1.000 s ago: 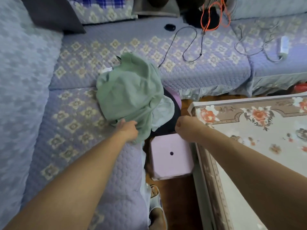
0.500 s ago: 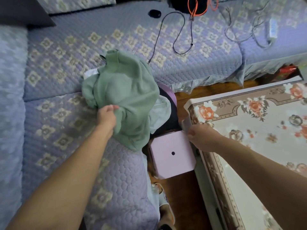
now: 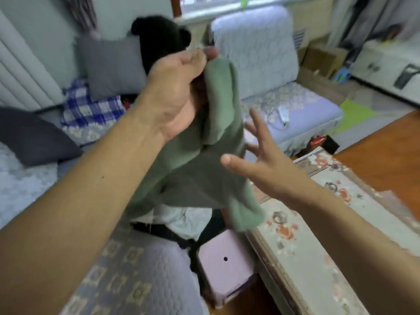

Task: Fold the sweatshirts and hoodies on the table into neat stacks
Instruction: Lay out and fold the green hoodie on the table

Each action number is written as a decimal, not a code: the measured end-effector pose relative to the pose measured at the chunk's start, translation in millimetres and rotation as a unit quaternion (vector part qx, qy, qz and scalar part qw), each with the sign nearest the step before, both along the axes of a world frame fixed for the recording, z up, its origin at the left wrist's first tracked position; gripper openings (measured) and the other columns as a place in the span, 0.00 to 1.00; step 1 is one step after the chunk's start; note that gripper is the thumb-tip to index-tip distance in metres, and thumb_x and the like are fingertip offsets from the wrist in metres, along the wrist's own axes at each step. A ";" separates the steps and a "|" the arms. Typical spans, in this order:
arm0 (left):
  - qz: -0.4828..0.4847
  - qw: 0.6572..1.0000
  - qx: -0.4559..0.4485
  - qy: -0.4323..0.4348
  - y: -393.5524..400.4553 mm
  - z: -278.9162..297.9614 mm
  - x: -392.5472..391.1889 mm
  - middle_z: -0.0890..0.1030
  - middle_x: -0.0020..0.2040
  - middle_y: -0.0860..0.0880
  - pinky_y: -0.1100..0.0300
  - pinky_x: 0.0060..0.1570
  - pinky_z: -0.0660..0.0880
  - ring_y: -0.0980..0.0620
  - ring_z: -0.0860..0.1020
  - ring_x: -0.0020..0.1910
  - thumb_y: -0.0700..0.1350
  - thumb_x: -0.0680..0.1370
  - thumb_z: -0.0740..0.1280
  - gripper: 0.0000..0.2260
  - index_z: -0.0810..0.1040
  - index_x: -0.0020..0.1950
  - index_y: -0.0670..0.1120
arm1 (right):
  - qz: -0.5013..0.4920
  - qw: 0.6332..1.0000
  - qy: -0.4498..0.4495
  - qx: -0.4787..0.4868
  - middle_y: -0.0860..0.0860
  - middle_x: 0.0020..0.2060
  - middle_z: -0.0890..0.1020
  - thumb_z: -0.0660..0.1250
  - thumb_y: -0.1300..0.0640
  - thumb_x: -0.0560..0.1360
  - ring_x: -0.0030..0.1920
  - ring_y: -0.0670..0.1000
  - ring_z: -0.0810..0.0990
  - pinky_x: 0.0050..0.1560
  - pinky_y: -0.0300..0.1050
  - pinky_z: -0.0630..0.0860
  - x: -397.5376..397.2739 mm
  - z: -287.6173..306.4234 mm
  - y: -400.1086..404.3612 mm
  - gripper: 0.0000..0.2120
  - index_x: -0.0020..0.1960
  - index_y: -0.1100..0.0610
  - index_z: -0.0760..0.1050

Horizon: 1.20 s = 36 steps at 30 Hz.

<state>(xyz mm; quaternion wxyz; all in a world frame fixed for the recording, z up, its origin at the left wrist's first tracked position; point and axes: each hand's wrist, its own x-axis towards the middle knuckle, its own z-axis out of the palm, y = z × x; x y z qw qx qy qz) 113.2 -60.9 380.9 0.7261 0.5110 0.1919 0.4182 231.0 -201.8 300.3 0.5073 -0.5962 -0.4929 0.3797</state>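
A home living room, by the look of it: a lilac quilted sofa (image 3: 261, 71) with patterned seat covers wraps the corner under a window (image 3: 216, 5). Grey square cushions (image 3: 109, 64), a blue checked blanket (image 3: 91, 110) and a floral-clothed bench (image 3: 318, 235) fit that, though motion blur softens the far side.

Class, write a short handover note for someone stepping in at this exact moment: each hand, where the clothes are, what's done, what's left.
Left hand: grip bunched on the green sweatshirt, held up in the air.
Right hand: open, fingers spread, beside the hanging cloth, holding nothing.
More clothes lie on the sofa edge below.
Done: nothing folded or stacked in view.
Left: lay the sweatshirt on the floral table, fold it, then the others.
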 end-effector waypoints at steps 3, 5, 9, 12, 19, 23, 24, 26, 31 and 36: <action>-0.114 0.991 0.053 -0.039 -65.3 66.4 35.6 0.83 0.45 0.42 0.49 0.55 0.82 0.47 0.83 0.46 0.33 0.84 0.57 0.10 0.78 0.55 0.39 | -0.104 0.984 -0.065 0.132 0.32 0.72 0.65 0.76 0.43 0.70 0.69 0.31 0.68 0.71 0.40 0.70 27.8 60.7 -48.9 0.55 0.82 0.46 0.41; -0.150 0.984 0.085 -0.032 -99.1 90.0 52.5 0.83 0.49 0.41 0.48 0.60 0.80 0.46 0.82 0.51 0.31 0.83 0.57 0.11 0.77 0.60 0.37 | -0.168 0.961 -0.106 0.190 0.33 0.64 0.73 0.74 0.53 0.74 0.63 0.30 0.72 0.66 0.34 0.70 50.6 84.0 -69.4 0.46 0.82 0.55 0.50; -0.196 0.956 0.218 -0.001 -198.0 98.7 92.0 0.77 0.62 0.43 0.54 0.68 0.74 0.50 0.77 0.62 0.32 0.80 0.64 0.24 0.66 0.76 0.38 | -0.303 0.897 -0.161 0.278 0.47 0.56 0.82 0.62 0.64 0.75 0.58 0.44 0.80 0.61 0.44 0.76 107.5 122.6 -164.4 0.17 0.63 0.59 0.76; -0.188 0.873 0.440 0.097 -277.1 57.2 115.2 0.69 0.73 0.47 0.62 0.74 0.64 0.57 0.70 0.73 0.45 0.74 0.74 0.41 0.56 0.82 0.48 | -0.357 0.878 -0.180 0.263 0.53 0.53 0.84 0.59 0.69 0.74 0.55 0.46 0.81 0.58 0.43 0.78 141.0 136.0 -248.3 0.17 0.59 0.62 0.78; -0.053 0.837 0.508 0.197 -421.0 -58.2 180.3 0.76 0.72 0.47 0.57 0.62 0.73 0.45 0.77 0.66 0.42 0.78 0.68 0.32 0.63 0.79 0.59 | -0.464 0.850 -0.209 0.137 0.50 0.54 0.83 0.62 0.61 0.78 0.54 0.48 0.81 0.59 0.43 0.78 194.9 146.1 -447.1 0.14 0.61 0.55 0.79; 0.050 0.804 0.568 0.166 -437.9 -7.4 222.8 0.84 0.57 0.46 0.54 0.51 0.75 0.42 0.81 0.56 0.35 0.74 0.63 0.21 0.80 0.62 0.53 | -0.494 0.814 -0.306 -0.015 0.53 0.56 0.84 0.62 0.56 0.81 0.58 0.54 0.81 0.61 0.54 0.77 236.3 160.4 -548.4 0.12 0.61 0.55 0.80; 0.059 0.785 0.596 0.159 -443.9 11.3 234.1 0.84 0.57 0.46 0.52 0.51 0.77 0.42 0.81 0.55 0.35 0.74 0.62 0.20 0.80 0.61 0.53 | -0.510 0.799 -0.315 -0.038 0.53 0.55 0.84 0.61 0.54 0.82 0.57 0.55 0.81 0.60 0.54 0.78 243.1 163.6 -567.9 0.12 0.59 0.55 0.81; 0.054 0.740 0.656 0.141 -454.7 42.6 254.4 0.83 0.57 0.47 0.45 0.51 0.79 0.40 0.81 0.55 0.38 0.72 0.59 0.21 0.78 0.60 0.54 | -0.539 0.777 -0.322 -0.043 0.53 0.53 0.84 0.60 0.52 0.81 0.54 0.55 0.81 0.57 0.52 0.78 252.6 169.9 -598.9 0.13 0.56 0.55 0.81; 0.069 0.724 0.681 0.088 -474.4 72.0 295.1 0.83 0.52 0.46 0.45 0.48 0.78 0.41 0.80 0.51 0.37 0.72 0.61 0.17 0.78 0.56 0.53 | -0.607 0.741 -0.285 0.038 0.55 0.48 0.83 0.60 0.56 0.81 0.49 0.53 0.79 0.45 0.47 0.71 258.5 185.4 -637.4 0.12 0.52 0.57 0.82; 0.002 0.714 0.656 0.243 -469.8 13.9 302.4 0.83 0.50 0.41 0.45 0.45 0.78 0.36 0.80 0.50 0.34 0.73 0.62 0.15 0.78 0.51 0.52 | -0.701 0.693 -0.056 0.158 0.50 0.43 0.83 0.63 0.51 0.73 0.47 0.52 0.83 0.46 0.52 0.79 262.0 172.6 -643.2 0.09 0.43 0.52 0.80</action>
